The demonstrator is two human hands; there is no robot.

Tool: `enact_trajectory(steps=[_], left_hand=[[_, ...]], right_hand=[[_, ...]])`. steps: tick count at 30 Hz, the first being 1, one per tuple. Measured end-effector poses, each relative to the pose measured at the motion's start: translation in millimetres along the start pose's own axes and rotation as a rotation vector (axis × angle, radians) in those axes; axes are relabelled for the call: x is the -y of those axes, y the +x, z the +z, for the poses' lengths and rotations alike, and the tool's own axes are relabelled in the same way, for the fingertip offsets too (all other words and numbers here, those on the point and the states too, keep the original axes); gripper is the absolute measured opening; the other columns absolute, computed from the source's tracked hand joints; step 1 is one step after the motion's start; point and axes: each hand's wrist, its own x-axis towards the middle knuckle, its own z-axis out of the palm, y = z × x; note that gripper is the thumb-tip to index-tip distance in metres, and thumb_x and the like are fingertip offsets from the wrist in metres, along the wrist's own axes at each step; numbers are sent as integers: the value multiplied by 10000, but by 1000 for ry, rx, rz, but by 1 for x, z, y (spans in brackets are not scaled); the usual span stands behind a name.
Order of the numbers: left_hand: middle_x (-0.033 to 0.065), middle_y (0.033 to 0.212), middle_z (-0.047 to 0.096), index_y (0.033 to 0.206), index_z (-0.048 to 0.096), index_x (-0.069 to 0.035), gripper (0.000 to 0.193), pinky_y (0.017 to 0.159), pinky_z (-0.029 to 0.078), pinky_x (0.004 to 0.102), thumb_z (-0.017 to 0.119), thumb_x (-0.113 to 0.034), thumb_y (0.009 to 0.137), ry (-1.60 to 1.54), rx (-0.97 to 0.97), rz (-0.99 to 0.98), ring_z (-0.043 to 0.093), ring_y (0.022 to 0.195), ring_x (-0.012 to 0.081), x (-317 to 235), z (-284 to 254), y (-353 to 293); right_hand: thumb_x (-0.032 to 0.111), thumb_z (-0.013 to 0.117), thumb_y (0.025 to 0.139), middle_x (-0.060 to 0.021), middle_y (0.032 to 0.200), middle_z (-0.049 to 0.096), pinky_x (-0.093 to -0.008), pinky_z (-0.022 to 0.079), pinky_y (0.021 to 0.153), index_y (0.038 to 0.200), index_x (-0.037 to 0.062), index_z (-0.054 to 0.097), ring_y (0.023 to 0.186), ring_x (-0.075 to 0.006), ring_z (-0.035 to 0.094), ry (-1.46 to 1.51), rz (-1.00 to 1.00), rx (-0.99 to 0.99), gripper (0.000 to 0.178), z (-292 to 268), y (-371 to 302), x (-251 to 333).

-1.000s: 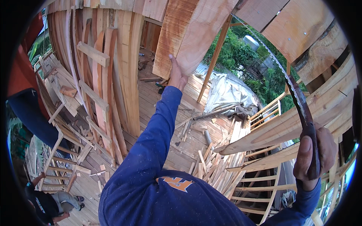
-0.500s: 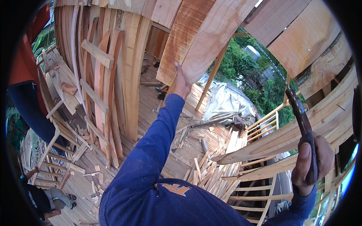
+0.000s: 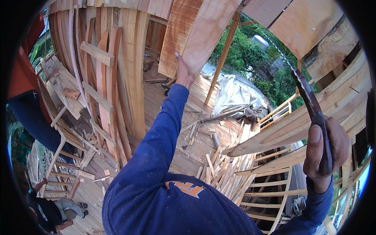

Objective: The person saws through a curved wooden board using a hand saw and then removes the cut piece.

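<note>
My left hand [image 3: 183, 72] grips the lower end of a wooden board [image 3: 207, 37], thumb on its near face, other fingers mostly hidden behind. The board has a rough brown strip on its left and a paler, smoother face on its right. On the right, my right hand [image 3: 327, 147] is closed round the dark handle of a handsaw [image 3: 309, 98]. Its blade, seen nearly edge-on with teeth showing, runs up and left toward the upper boards. Where its tip meets the wood, I cannot make out contact.
Long curved planks [image 3: 274, 133] jut in from the right above wooden slats. Upright planks [image 3: 133, 78] line the left. Offcuts [image 3: 231, 176] litter the plank floor beside a grey tarp [image 3: 239, 98]. One person [image 3: 47, 207] is at lower left; another's dark trousers [image 3: 35, 117] show at left.
The view has shifted, so most of the scene sits higher in it. The saw and my right hand appear slightly higher. My left hand keeps its hold on the board.
</note>
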Motion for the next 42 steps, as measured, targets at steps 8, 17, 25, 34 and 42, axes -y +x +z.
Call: enact_trajectory(steps=[8,17,25,34,42], left_hand=[[127,1413,293,1386,206,-39,835,1045,305,347,376,-643,835,-28,26,-14,360,1264,242,7,-11,4],[155,1380,332,1366,214,6,829,1043,319,369,398,-611,844,-83,47,11,377,1250,260,-2,5,-12],[156,1372,345,1365,215,9,835,1040,325,369,387,-619,842,-86,56,57,387,1243,263,7,0,-13],[141,1385,331,1374,215,-12,809,1036,330,361,348,-620,857,-47,55,14,386,1244,254,5,-8,-8],[147,1393,314,1382,201,-17,825,1046,312,354,360,-627,850,-56,87,49,368,1257,249,5,8,-5]], right_hand=[[147,587,790,-101,539,505,-277,361,442,735,-44,590,430,-189,482,65,-66,-73,199,25,31,-16],[134,584,818,-87,535,504,-271,358,431,715,-15,593,408,-162,477,58,-191,-174,181,70,61,-41],[113,574,768,-112,515,460,-282,343,430,696,-42,570,407,-204,446,19,-237,-43,171,23,26,-30],[104,624,749,-76,495,419,-311,300,406,666,-19,546,384,-207,392,-12,-257,49,167,21,43,-20],[161,595,795,-89,558,535,-308,340,453,761,-20,621,437,-203,487,-164,-445,-144,186,33,54,-32]])
